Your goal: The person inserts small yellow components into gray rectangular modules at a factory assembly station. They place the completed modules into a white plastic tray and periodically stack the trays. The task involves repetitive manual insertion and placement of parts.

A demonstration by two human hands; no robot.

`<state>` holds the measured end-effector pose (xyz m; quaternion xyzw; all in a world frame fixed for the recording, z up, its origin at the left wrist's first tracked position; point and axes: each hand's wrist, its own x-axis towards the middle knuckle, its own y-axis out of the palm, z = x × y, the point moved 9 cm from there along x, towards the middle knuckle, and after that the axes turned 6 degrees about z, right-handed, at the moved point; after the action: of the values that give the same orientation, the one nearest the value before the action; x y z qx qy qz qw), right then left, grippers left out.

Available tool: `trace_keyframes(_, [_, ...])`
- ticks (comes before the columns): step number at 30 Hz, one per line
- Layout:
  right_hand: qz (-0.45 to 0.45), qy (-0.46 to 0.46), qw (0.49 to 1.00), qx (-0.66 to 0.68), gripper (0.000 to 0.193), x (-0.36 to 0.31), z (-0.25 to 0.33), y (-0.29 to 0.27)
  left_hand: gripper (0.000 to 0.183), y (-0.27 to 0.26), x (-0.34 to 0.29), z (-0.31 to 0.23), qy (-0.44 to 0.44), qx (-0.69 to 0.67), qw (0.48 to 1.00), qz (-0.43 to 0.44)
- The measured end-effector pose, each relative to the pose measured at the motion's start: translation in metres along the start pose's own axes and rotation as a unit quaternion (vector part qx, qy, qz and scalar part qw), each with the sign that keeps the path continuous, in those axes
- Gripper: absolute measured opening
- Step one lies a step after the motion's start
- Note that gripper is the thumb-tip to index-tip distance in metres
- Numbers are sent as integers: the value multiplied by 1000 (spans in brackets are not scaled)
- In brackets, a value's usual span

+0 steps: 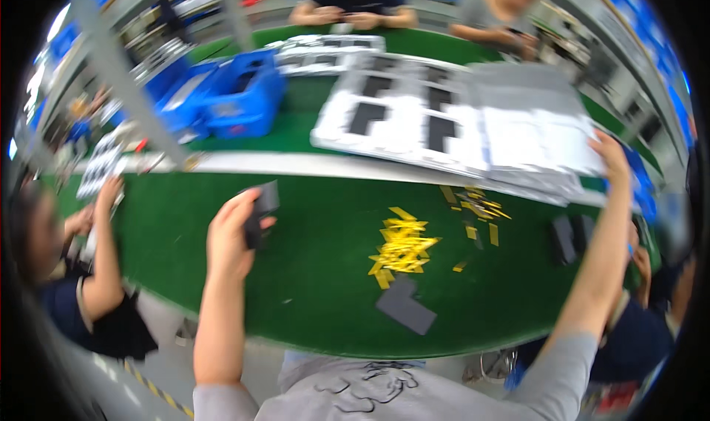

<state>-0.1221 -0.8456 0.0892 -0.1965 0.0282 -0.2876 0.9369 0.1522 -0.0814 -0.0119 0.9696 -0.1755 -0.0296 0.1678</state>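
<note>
My left hand (231,232) is closed round a dark grey block (260,215) made of flat pieces, held above the green tabletop. At the right, my right arm reaches out and my right hand (612,157) has its fingers closed on the edge of a white plastic sheet (536,129) in a stack. A loose pile of yellow strips (403,247) lies on the table between my arms. Just in front of it is a flat dark grey L-shaped piece (407,305).
Beside the sheets sits a white tray (403,144) with dark L-shaped pieces in its pockets. Blue bins (244,103) stand at the back left. More yellow strips (484,206) and dark blocks (566,240) lie to the right. Other people work around the table.
</note>
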Motion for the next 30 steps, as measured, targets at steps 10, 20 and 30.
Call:
trace_keyframes(10, [-13,-203,979,-11,61,-45,85,134,33,1,-24,-60,126,-136,982,34])
trace_keyframes(20, [233,-93,947,202,58,-216,195,530,40,-70,-75,-133,193,-28,981,-8])
trace_keyframes(30, [253,10,927,278,58,-260,148,615,64,-144,-37,-94,35,28,998,-35])
